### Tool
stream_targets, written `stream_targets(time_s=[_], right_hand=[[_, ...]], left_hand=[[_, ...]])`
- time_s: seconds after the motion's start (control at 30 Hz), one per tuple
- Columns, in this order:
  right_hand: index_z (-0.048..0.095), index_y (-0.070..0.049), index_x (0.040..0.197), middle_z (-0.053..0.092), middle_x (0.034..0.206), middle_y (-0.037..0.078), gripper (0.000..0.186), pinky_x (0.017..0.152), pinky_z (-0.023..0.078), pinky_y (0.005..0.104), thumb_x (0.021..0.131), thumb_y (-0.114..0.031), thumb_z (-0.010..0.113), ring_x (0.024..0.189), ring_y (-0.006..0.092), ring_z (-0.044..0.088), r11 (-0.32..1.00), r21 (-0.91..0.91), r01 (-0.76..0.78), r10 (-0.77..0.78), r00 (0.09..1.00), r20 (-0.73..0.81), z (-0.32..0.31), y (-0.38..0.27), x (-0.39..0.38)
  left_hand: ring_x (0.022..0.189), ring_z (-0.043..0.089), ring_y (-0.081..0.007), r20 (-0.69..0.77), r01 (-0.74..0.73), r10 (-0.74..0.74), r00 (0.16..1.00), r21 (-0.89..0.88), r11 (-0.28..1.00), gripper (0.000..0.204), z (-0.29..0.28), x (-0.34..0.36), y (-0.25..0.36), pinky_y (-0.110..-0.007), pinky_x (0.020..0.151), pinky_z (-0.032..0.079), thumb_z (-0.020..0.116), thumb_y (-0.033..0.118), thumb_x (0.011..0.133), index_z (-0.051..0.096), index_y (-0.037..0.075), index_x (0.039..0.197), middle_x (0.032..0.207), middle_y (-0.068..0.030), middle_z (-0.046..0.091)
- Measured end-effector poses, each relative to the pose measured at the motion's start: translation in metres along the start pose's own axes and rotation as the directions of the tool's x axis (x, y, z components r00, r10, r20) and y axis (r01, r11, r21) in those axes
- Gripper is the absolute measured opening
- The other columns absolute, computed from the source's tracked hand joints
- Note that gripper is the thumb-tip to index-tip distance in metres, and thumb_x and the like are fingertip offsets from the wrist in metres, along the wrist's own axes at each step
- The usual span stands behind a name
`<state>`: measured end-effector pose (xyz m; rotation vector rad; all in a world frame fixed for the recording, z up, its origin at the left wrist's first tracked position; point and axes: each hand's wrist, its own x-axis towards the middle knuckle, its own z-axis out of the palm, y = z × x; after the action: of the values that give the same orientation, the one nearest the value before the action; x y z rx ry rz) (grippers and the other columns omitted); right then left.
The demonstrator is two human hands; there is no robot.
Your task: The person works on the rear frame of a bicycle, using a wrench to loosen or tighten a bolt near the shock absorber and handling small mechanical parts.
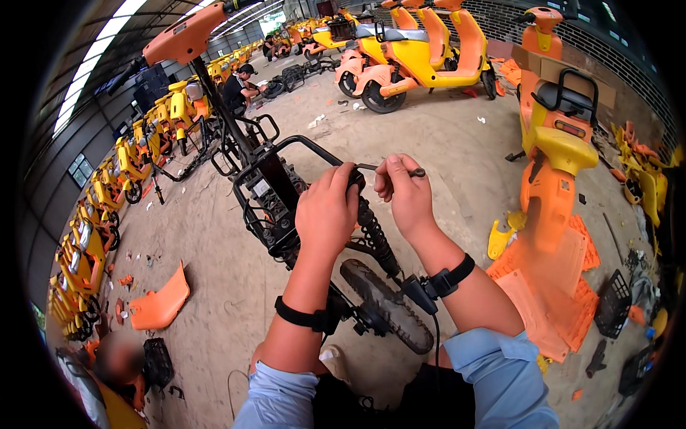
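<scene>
In front of me stands a stripped electric scooter with a bare black frame (270,179). My left hand (325,211) is closed over the rear end of its black tubular rack (300,140), near a small dark part whose kind I cannot make out. My right hand (404,191) is closed round a thin metal rod tool (366,166) with a dark, thicker end (418,172) sticking out past the fingers. The rod's other tip reaches toward the rack by my left fingertips. Below my hands are a coil-spring shock absorber (376,236) and the rear wheel (389,307).
An orange front panel and handlebar (184,34) top the steering column. Yellow scooters (182,107) line the left; others (421,57) stand behind and right. A person (241,89) crouches at the back. Orange panels (550,293) and a black basket (614,304) lie at right, another orange panel (161,300) at left.
</scene>
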<state>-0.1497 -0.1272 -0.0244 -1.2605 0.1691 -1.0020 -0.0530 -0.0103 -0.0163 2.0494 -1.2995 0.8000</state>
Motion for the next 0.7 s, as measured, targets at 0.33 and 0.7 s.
stream_targets(time_s=[0.33, 0.7], right_hand=[[0.061, -0.006, 0.095, 0.059, 0.072, 0.000, 0.034, 0.058, 0.042, 0.0236, 0.110, -0.033, 0.048, 0.064, 0.0066, 0.052, 0.996, -0.033, -0.088, 0.088, 0.996, -0.008, -0.014, 0.010, 0.009], [0.057, -0.004, 0.096, 0.065, 0.087, 0.013, 0.025, 0.075, 0.050, 0.0406, 0.106, -0.027, 0.057, 0.082, 0.0301, 0.063, 0.855, -0.462, 0.234, -0.242, 0.969, 0.042, 0.042, 0.011, -0.040]], left_hand=[[0.101, 0.069, -0.0295, 0.018, 0.007, -0.006, 1.000, -0.014, 1.000, 0.031, 0.002, 0.001, -0.003, -0.041, 0.083, 0.054, 0.069, 0.019, 0.092, 0.066, 0.012, 0.122, 0.117, -0.0068, 0.071], [0.105, 0.067, -0.0314, 0.050, 0.004, -0.001, 0.999, -0.056, 0.998, 0.041, -0.006, -0.002, -0.005, -0.042, 0.087, 0.052, 0.062, 0.023, 0.092, 0.062, 0.011, 0.131, 0.119, -0.0090, 0.069]])
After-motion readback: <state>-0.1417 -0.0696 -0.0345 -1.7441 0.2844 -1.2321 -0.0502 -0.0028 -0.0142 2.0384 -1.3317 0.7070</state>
